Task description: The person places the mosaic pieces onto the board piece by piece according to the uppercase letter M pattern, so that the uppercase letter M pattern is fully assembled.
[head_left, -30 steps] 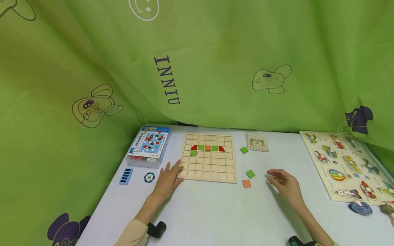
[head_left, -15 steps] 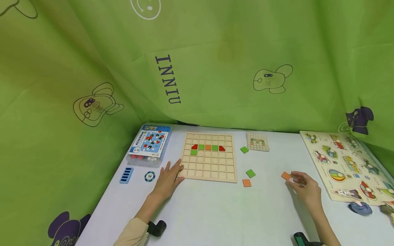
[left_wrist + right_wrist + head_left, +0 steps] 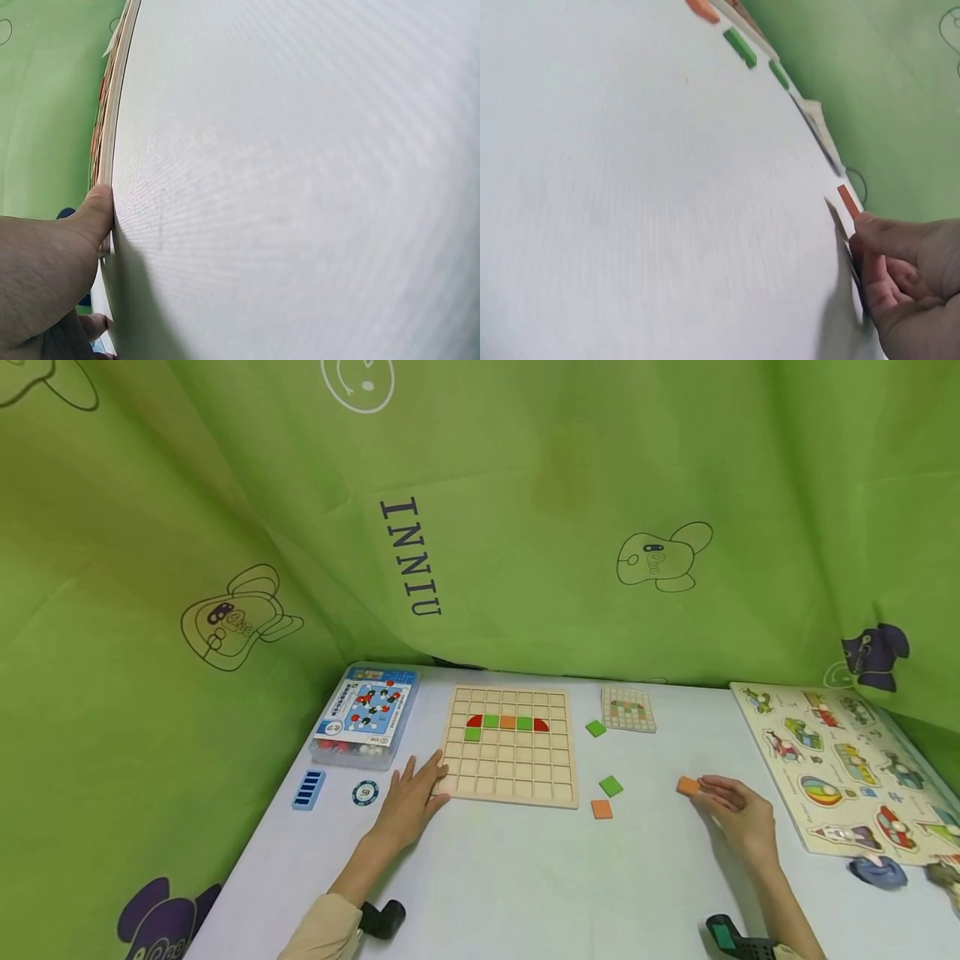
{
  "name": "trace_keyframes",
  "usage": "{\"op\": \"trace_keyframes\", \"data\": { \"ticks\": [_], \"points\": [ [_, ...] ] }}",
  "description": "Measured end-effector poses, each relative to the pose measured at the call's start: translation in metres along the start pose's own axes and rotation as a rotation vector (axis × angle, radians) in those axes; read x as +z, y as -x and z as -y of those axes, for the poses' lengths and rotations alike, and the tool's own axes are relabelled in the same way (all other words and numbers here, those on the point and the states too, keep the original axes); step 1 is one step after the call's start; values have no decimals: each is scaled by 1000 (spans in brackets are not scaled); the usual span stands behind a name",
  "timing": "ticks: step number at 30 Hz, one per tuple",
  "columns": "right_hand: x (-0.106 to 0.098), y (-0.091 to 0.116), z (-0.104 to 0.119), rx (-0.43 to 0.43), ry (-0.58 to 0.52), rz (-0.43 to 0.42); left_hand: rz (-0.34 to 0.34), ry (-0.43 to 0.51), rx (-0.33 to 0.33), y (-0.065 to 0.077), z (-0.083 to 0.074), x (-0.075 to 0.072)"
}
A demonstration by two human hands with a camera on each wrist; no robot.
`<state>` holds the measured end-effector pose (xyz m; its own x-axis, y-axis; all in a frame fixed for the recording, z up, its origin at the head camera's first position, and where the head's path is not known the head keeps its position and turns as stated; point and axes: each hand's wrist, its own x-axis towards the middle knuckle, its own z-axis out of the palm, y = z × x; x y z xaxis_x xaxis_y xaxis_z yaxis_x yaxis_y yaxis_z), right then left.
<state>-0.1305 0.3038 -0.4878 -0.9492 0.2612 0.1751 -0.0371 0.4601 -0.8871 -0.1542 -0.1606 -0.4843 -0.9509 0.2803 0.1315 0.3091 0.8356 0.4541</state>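
Note:
In the head view, a wooden grid board (image 3: 498,785) holds a row of red, green and orange pieces, with one more green tile (image 3: 472,735) below the row's left end. My left hand (image 3: 407,802) rests at its near left corner, fingers spread; in the left wrist view the thumb (image 3: 94,214) touches the board's edge. Out to the right, my right hand (image 3: 738,818) pinches an orange square tile (image 3: 687,786) between thumb and fingers. The right wrist view shows this orange tile (image 3: 847,201) sticking out past the fingertips, above its shadow.
Between board and right hand lie two green tiles (image 3: 611,786) and an orange tile (image 3: 602,809). A pattern card (image 3: 627,710) lies behind them. On the left are a boxed molecule set (image 3: 363,718), a blue piece (image 3: 308,790) and a round chip (image 3: 365,793); a picture puzzle (image 3: 787,802) lies right.
My right hand first moved right and now shows an orange tile in its pinch; since then it has shifted slightly left with it. The left hand stays at the board's corner.

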Motion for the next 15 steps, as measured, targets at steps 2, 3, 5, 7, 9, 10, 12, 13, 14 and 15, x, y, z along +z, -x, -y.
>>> {"op": "trace_keyframes", "data": {
  "ticks": [2, 3, 5, 7, 9, 10, 12, 13, 14, 15],
  "points": [
    [5, -1, 4, 7, -45, 14, 0, 0, 1, 0, 0, 0],
    [8, -2, 7, 8, -66, 19, 2, 0, 0, 0, 0, 0],
    [16, -3, 13, 24, -99, 30, 3, 2, -2, 0, 0, 0],
    [24, -5, 20, 41, -120, 47, 1, 3, -2, 1, -1, -1],
    [33, -8, 26, 55, -134, 61, 2, 4, -3, 1, -2, -1],
    [37, -9, 30, 67, -137, 68, 2, 5, -3, 1, -2, -1],
    [48, -12, 36, 77, -146, 85, 3, 5, -4, 1, -2, -1],
    [53, -13, 40, 79, -151, 94, 4, 4, -5, 1, -2, -1],
    [60, -15, 43, 85, -162, 104, 5, 4, -6, 1, -1, -1],
    [66, -16, 47, 93, -172, 114, 6, 4, -7, 1, -1, -1]
  ]
}}
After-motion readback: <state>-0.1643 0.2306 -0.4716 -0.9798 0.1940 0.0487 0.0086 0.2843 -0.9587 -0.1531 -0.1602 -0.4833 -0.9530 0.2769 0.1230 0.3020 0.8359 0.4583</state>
